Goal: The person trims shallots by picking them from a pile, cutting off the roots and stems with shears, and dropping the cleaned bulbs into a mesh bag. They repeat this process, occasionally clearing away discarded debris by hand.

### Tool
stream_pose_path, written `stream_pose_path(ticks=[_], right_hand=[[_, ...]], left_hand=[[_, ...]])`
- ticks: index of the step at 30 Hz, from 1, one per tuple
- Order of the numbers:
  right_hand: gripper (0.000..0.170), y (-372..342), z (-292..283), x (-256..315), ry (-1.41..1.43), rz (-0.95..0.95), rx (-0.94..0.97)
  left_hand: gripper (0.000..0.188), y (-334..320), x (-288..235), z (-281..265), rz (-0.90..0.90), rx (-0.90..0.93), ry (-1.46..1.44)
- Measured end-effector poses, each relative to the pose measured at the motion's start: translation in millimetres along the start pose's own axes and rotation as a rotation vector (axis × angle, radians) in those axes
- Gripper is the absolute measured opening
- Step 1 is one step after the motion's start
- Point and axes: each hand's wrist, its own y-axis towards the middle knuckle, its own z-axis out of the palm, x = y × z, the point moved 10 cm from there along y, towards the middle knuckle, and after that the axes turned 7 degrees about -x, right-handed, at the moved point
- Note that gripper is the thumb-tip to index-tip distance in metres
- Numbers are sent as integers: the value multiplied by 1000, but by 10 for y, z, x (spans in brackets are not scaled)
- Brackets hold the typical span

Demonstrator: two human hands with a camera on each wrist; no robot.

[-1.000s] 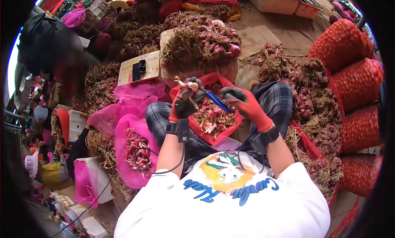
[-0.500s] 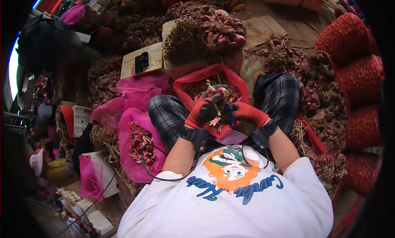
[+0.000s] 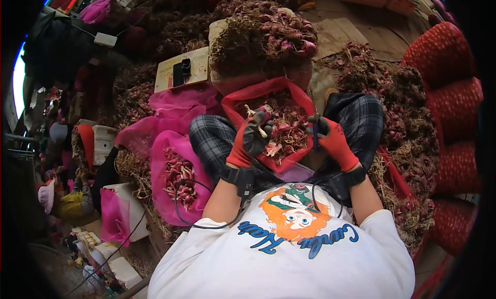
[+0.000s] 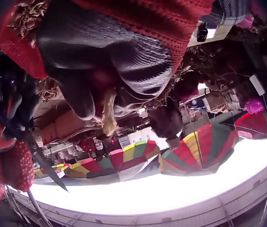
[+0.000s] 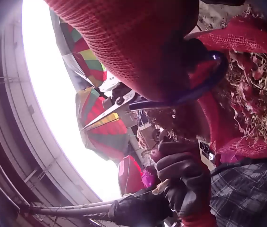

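My gloved left hand [image 3: 250, 139] holds a small bunch of shallots [image 3: 265, 111], and a pale dry stem [image 4: 109, 112] pokes out between its fingers in the left wrist view. Most of the bunch is hidden by the glove. My right hand [image 3: 335, 143], also in a red and dark glove, grips blue-handled scissors [image 5: 218, 72], their blades pointing away from me and apart from the shallots. Between my knees, under both hands, lies a red mesh bag [image 3: 305, 96] with dry skins and stem trimmings [image 3: 284, 126] in it.
To my left a pink mesh bag [image 3: 161, 212] contains shallots [image 3: 178, 180]. Ahead stands a block heaped with untrimmed shallots [image 3: 287, 33], beside a board [image 3: 199, 66] bearing a phone [image 3: 178, 74]. More shallots [image 3: 398, 113] pile up at right, before stacked full red sacks [image 3: 454, 108].
My hands came together over the red bag half a second ago. Now they are apart, the right drawn off to the right with the scissors, the left still holding the shallots.
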Motion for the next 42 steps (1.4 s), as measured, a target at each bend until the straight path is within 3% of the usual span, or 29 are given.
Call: stream_pose_path(ticks=[2, 3, 6, 7, 10, 13, 16, 19, 22, 25, 28, 31, 34, 37, 42], right_hand=[[37, -43, 13, -182, 15, 59, 12], [38, -62, 28, -249, 23, 87, 20], [32, -123, 83, 248, -287, -227, -24], [33, -178, 88, 379, -500, -417, -140], [33, -128, 206, 148, -348, -188, 24], [34, -118, 154, -42, -265, -84, 5], [32, -129, 122, -88, 38, 25, 6], [30, -111, -40, 317, -220, -219, -121], [31, -62, -61, 577, -360, -335, -108], [28, -42, -49, 707, -205, -385, -152], [36, 3, 145, 409, 43, -7, 16], [50, -20, 188, 613, -460, -367, -88], [62, -11, 275, 376, -701, -253, -61], [45, -4, 259, 370, -862, -323, -123], [39, -30, 219, 262, -679, -313, -101]], left_hand=[[25, -60, -135, 21, 220, -70, 368], [26, -37, -112, 11, 224, -43, 331], [29, -87, -123, 61, 278, -59, 481], [29, -148, -136, 156, 283, -31, 482], [32, -39, -48, -20, 181, -110, 546], [31, -61, -14, 31, 154, -72, 437], [30, -40, 85, -60, 47, -67, 168], [29, -90, 138, -4, -34, -60, -82], [30, -13, 204, -154, -105, -83, -153], [29, -62, 249, -58, -229, -73, -268], [28, -154, 275, 218, -369, -4, -488], [26, -183, 214, 341, -343, 36, -522], [23, -159, 220, 254, -322, 72, -469], [20, -138, 259, 89, -293, -83, -442], [21, -187, 298, 218, -365, 4, -473]])
